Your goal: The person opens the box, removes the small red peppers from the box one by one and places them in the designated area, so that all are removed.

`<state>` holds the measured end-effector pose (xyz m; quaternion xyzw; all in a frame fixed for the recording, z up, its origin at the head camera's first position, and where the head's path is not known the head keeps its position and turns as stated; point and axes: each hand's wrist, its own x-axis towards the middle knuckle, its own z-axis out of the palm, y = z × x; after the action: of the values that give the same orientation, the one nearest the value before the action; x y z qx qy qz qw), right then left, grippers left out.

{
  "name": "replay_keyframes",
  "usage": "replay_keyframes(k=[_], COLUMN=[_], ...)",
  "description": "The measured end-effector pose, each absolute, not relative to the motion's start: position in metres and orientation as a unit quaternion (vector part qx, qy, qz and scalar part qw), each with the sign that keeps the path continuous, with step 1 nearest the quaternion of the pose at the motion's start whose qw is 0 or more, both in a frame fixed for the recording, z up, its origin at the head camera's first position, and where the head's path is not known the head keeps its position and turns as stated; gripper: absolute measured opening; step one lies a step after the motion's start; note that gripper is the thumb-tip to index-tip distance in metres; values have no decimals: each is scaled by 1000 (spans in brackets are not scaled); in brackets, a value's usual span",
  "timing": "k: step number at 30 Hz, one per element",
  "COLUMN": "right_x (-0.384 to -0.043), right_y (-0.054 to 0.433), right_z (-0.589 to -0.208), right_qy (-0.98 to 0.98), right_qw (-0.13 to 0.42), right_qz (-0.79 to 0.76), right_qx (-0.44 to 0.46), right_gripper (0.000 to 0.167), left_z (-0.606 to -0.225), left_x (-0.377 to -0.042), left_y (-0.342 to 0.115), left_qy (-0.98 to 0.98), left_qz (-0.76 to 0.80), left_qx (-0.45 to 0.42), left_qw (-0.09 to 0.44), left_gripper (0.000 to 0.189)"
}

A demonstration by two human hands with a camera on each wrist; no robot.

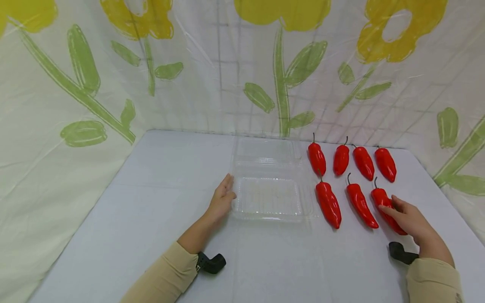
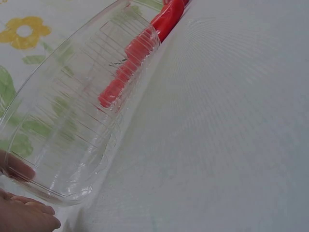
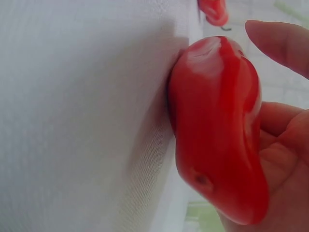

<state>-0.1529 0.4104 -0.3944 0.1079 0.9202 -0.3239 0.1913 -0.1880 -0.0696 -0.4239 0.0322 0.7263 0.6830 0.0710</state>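
At the left side of a clear plastic clamshell container (image 1: 270, 218), my left hand (image 1: 221, 198) holds the rim, thumb over the edge and fingers along the outside. One digit shows through the clear wall in the left wrist view. The container lies with its lid (image 1: 265, 148) folded back. On the right, my right hand (image 1: 411, 216) is spread around a red pepper (image 1: 382, 198), thumb to its left and fingers to its right. The right wrist view shows this pepper (image 3: 217, 130) lying on the cloth, with a gap beside the upper fingertip.
More red peppers lie right of the container: one long pepper (image 1: 328, 204), a curved pepper (image 1: 361, 204) and a back row with a pepper (image 1: 316, 158) at its left end. A white cloth (image 1: 170, 168) covers the table. A flowered curtain (image 1: 208, 84) hangs behind.
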Motion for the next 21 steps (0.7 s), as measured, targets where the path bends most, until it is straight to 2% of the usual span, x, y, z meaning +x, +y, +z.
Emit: replay_keyframes(k=[14,21], right_x=[-154,-153], right_y=[412,403], right_z=[-385,-361], right_qy=[911,928], right_qw=[209,158], right_qz=[-325,-310], right_qx=[143,135], right_gripper=[95,91], left_z=[-420,-412], left_x=[-187,-192], left_y=[-69,-70], left_qy=[716,692], left_qz=[692,710], left_qx=[10,-31], left_qw=[89,128], left_gripper=[72,70])
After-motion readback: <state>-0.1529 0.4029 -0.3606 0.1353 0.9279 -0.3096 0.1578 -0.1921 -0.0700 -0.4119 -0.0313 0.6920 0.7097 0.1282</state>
